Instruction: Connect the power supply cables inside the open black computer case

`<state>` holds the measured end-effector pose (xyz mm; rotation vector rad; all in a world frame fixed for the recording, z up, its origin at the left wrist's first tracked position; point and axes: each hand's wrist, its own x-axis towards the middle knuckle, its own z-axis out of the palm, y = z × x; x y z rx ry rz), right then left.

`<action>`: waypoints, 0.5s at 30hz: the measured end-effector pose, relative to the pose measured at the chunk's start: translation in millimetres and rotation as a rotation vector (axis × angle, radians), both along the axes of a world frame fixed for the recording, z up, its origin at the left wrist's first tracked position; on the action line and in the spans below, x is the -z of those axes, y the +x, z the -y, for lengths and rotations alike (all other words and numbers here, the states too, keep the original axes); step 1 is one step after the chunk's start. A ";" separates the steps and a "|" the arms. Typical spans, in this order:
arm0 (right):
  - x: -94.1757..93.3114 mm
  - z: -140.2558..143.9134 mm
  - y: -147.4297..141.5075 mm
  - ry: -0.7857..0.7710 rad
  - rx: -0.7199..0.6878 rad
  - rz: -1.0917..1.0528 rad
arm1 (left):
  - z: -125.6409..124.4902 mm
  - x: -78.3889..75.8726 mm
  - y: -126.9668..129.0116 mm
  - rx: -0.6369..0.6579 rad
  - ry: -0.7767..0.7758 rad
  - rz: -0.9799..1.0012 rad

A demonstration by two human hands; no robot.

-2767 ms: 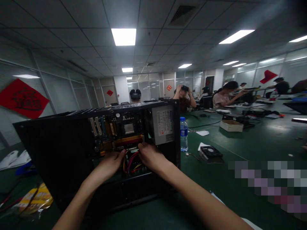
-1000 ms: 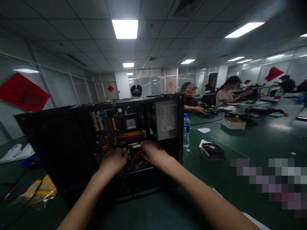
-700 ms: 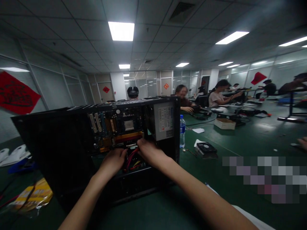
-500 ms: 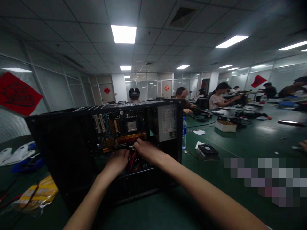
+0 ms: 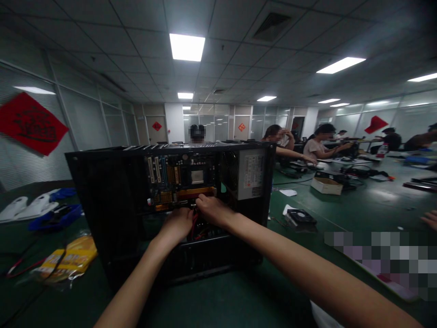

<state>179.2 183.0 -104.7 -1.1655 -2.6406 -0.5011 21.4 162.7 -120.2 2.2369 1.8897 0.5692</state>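
Observation:
An open black computer case (image 5: 218,255) stands upright on the green table before me. Its motherboard (image 5: 191,164) shows inside, with a silver-grey square chip (image 5: 197,176) and several slots. A power supply (image 5: 251,175) with a label sits at the upper right of the case. Both hands reach in at the board's lower edge. My left hand (image 5: 177,222) is closed, its fingertips on thin red and black wires (image 5: 195,222). Close beside it, my right hand (image 5: 213,210) pinches the upper end of these wires. The fingers partly cover what they grip.
Left of the case lie a yellow packet (image 5: 77,255), a blue tray (image 5: 56,217) and white gloves (image 5: 25,209). To the right are a black fan unit (image 5: 301,218) and an open cardboard box (image 5: 327,185). Several people sit at tables beyond; a person's hand (image 5: 430,220) shows at the right edge.
My view has turned slightly left, so the case appears further right. Both hands stay at the wires. A person behind the case has stretched an arm across the table.

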 end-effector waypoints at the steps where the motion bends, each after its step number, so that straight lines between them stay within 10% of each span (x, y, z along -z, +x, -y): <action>1: 0.2 0.2 -0.3 -0.001 -0.002 -0.002 | 0.0 0.3 -0.1 -0.001 0.000 -0.001; 15: 0.6 -3.3 -6.3 -0.017 0.006 0.065 | 0.8 2.3 -1.4 0.006 0.010 -0.018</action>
